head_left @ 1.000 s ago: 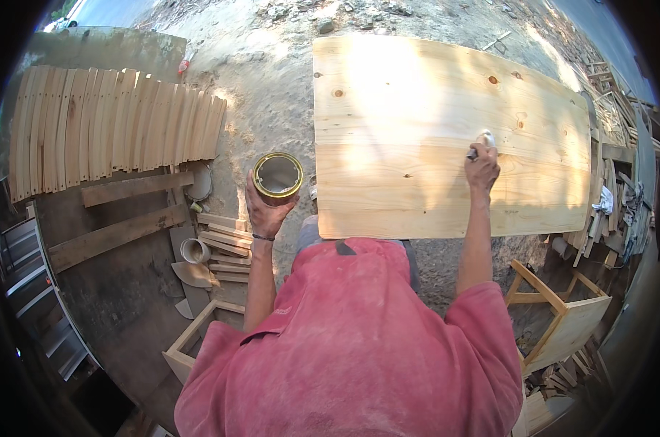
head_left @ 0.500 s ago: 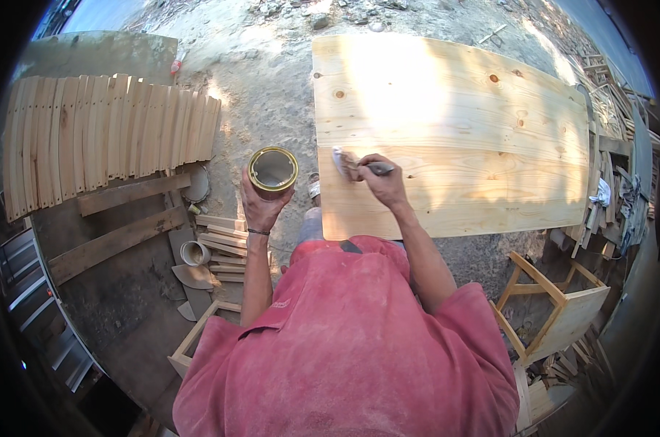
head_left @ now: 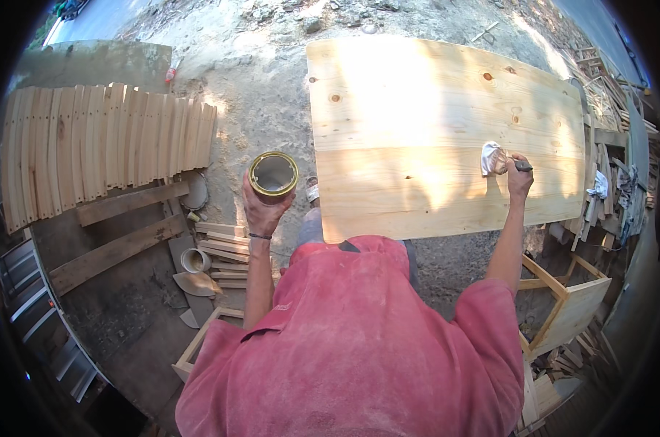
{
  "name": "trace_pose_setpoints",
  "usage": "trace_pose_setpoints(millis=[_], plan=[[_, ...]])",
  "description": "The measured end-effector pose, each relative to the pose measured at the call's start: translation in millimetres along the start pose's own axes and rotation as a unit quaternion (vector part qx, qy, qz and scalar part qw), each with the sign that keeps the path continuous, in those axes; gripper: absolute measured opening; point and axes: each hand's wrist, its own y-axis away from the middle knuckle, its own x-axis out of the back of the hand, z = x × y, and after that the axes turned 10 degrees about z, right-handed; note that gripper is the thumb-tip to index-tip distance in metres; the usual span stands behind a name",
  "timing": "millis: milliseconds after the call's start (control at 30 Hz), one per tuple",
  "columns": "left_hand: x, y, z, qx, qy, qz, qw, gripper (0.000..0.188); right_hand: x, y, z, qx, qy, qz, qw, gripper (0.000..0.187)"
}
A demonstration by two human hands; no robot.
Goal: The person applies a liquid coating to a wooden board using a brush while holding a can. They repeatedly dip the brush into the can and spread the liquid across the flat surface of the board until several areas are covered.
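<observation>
My left hand [head_left: 263, 215] is wrapped round an open tin can [head_left: 275, 192] with a gold rim, held upright left of the board; its inside looks greyish and the contents are unclear. My right hand [head_left: 519, 183] grips the dark handle of a wide paintbrush [head_left: 497, 160]. White bristles point left, against or just over the right half of a pale wooden board [head_left: 374, 178] with knots. Bright sunlight washes out the board's upper middle, and I cannot tell from the surface where it is coated.
Many narrow wooden slats [head_left: 111, 146] lie in a row at the left. Below them are planks [head_left: 119, 247], a white bucket [head_left: 194, 260] and short wood strips [head_left: 224, 244]. A wooden stool-like frame [head_left: 567, 309] stands at the lower right, near scrap wood [head_left: 607, 156].
My right hand has swept the brush rightward along the board, from its left edge to its right half. The can in my left hand has barely moved.
</observation>
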Motion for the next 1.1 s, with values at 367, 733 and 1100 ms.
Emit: trace_pose_setpoints(millis=[367,733,1100], plan=[[4,3,-14,0.016,-0.020,0.030,0.999,0.122,-178,178,-248,0.265,0.063,-0.139,0.952,0.013],[-6,1,2,0.022,-0.025,0.030,0.999,0.123,-161,71,-141,-0.088,-0.349,-0.170,0.918,0.009],[-12,5,23,-0.051,-0.061,0.028,0.996,0.115,-69,-77,-36,0.106,0.006,0.056,0.993,0.016]])
